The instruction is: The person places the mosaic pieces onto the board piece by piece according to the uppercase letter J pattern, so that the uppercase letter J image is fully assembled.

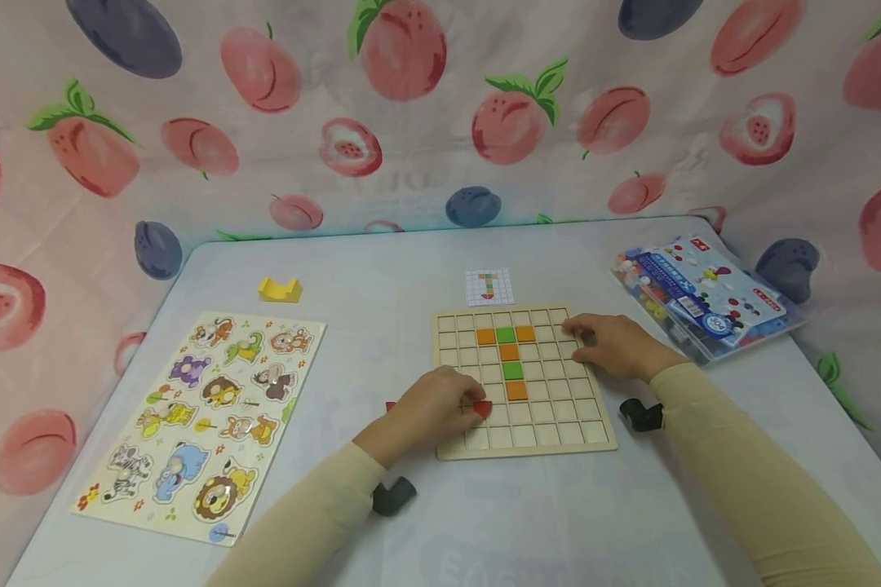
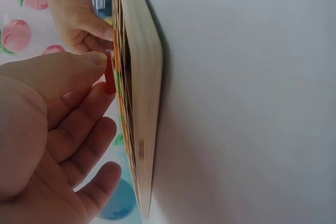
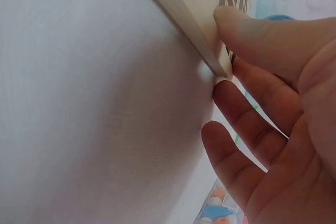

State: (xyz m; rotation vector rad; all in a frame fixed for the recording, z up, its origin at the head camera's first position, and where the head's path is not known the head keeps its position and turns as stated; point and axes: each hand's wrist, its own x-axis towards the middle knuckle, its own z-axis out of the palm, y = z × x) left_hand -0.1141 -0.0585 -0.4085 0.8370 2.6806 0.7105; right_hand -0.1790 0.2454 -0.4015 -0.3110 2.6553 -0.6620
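Observation:
A wooden grid board [image 1: 558,432] lies on the table. Orange and green square tiles [image 1: 510,352] form a T shape in its cells. Over the lower left cells, my left hand [image 1: 433,405] pinches a small red tile [image 1: 483,408] with a rounded edge between thumb and fingertips. The left wrist view shows that red tile [image 2: 109,72] edge-on, close to the board. My right hand [image 1: 620,346] holds the board's right edge near the far corner, thumb on the rim in the right wrist view. Another red piece [image 1: 390,406] shows partly behind my left hand.
Beyond the board lies a small paper pattern card [image 1: 489,287]. An animal puzzle board [image 1: 264,456] is at the left, with a yellow block [image 1: 280,290] behind it. At the far right stands a clear plastic case [image 1: 712,297] of colourful pieces.

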